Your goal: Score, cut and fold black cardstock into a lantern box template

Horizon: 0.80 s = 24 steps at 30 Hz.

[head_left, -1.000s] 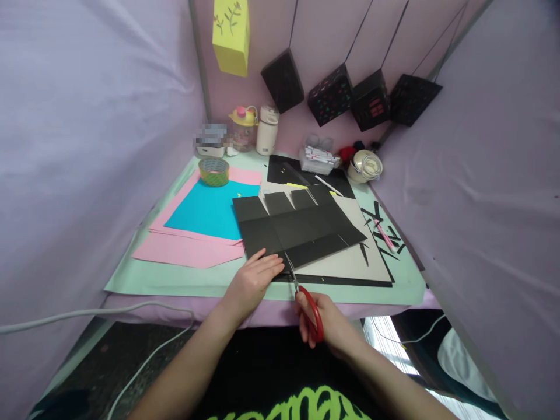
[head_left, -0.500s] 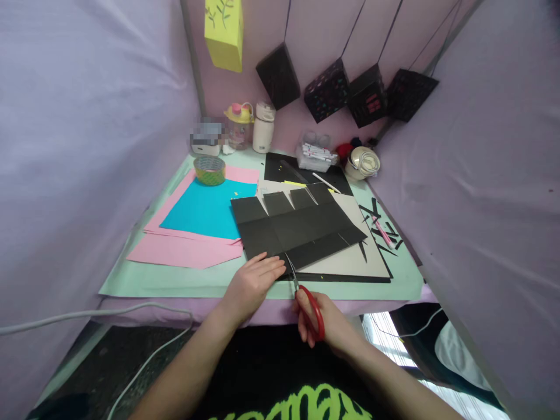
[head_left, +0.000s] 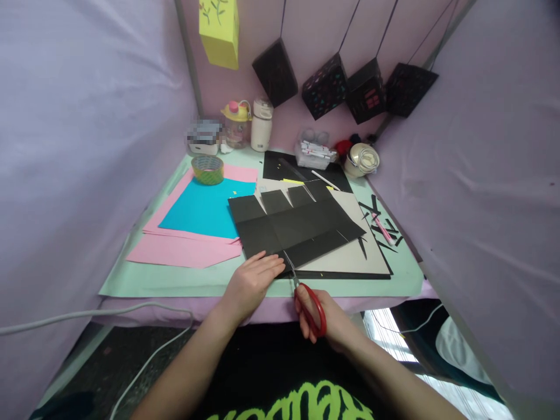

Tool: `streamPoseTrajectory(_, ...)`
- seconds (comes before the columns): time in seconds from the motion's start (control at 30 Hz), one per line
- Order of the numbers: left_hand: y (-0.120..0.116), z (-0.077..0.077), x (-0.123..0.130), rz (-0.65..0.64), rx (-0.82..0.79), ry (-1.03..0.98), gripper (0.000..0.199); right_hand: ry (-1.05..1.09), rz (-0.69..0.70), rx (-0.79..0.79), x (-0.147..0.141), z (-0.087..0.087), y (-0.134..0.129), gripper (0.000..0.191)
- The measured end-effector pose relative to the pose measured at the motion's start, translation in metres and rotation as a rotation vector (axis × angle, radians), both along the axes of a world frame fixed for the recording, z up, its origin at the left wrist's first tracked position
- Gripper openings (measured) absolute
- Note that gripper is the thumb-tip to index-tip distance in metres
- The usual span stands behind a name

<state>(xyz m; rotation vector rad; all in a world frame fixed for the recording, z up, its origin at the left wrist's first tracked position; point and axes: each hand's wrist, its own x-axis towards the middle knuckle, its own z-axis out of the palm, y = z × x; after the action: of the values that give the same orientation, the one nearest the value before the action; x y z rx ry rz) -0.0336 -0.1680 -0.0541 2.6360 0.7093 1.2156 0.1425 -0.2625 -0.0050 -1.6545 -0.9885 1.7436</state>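
A black card sheet with fold lines and several slits along its far edge lies tilted on a pale board. My left hand rests flat on the sheet's near left corner, fingers stretched out and pointing right. Red-handled scissors are held in my right hand, with fingers wrapped round the handles. Their blades reach the near edge of the sheet, just right of my left fingertips, at a cut in the card.
Blue and pink paper lie left, under a tape roll. Bottles, a marker box and a cream container stand behind. Black scraps and a pink pen lie right. Black and yellow boxes hang above.
The view has shifted slightly. My right hand and the scissors have moved very little, and my left hand stays on the black sheet.
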Motion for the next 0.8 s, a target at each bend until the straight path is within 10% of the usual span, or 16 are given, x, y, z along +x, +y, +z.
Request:
streamPoseTrajectory(0.37, -0.002, 0.003, 0.002, 0.127, -0.068, -0.077, 0.023, -0.034, 0.195, -0.106, 0.027, 0.027, -0.028, 0.046)
streamPoseTrajectory(0.47, -0.003, 0.005, 0.003, 0.157, -0.090, -0.094, 0.023, -0.262, 0.102, 0.067, 0.034, 0.037, -0.030, 0.037)
streamPoseTrajectory(0.6, -0.004, 0.006, 0.005, 0.136, -0.076, -0.111, 0.021, -0.594, -0.108, 0.428, 0.028, 0.026, -0.015, 0.027)
streamPoseTrajectory(0.8, -0.005, 0.008, 0.005, 0.089, -0.044, -0.124, 0.020, -0.832, -0.100, 0.485, 0.006, -0.003, 0.020, 0.020)
